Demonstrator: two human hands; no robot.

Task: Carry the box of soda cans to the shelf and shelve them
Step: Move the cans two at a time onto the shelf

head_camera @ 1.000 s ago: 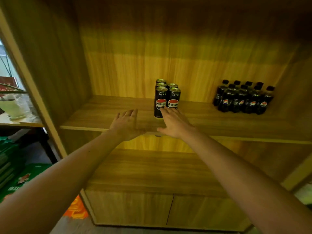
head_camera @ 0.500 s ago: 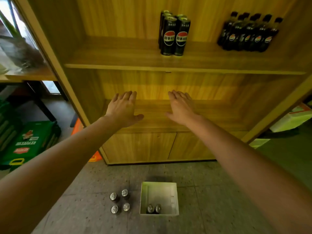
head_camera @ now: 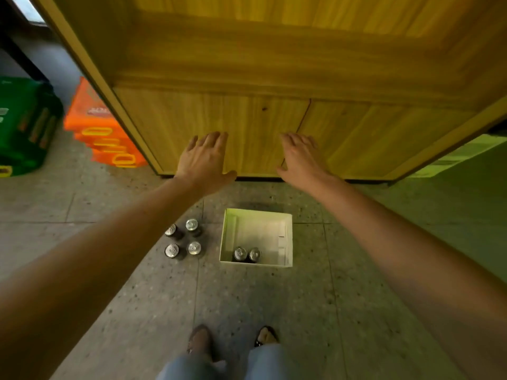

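Note:
A white open box (head_camera: 285,237) stands on the floor in front of the wooden shelf unit (head_camera: 274,64). Two soda cans (head_camera: 247,254) stand upright in its near left corner. Several more cans (head_camera: 182,241) stand in a small cluster on the floor just left of the box. My left hand (head_camera: 204,160) and my right hand (head_camera: 300,157) are both held out, palms down, fingers apart and holding nothing, above the floor before the cabinet doors (head_camera: 247,133). The upper shelf with the shelved cans is out of view.
Orange crates (head_camera: 101,127) and green crates (head_camera: 24,124) are stacked on the floor left of the shelf unit. A pale box (head_camera: 461,153) lies at the right behind its side. My feet (head_camera: 233,341) stand on the speckled tile floor, close behind the white box.
My view has swung down from the upper shelf to the floor. Both hands have come down from the shelf edge to cabinet-door level, still holding nothing.

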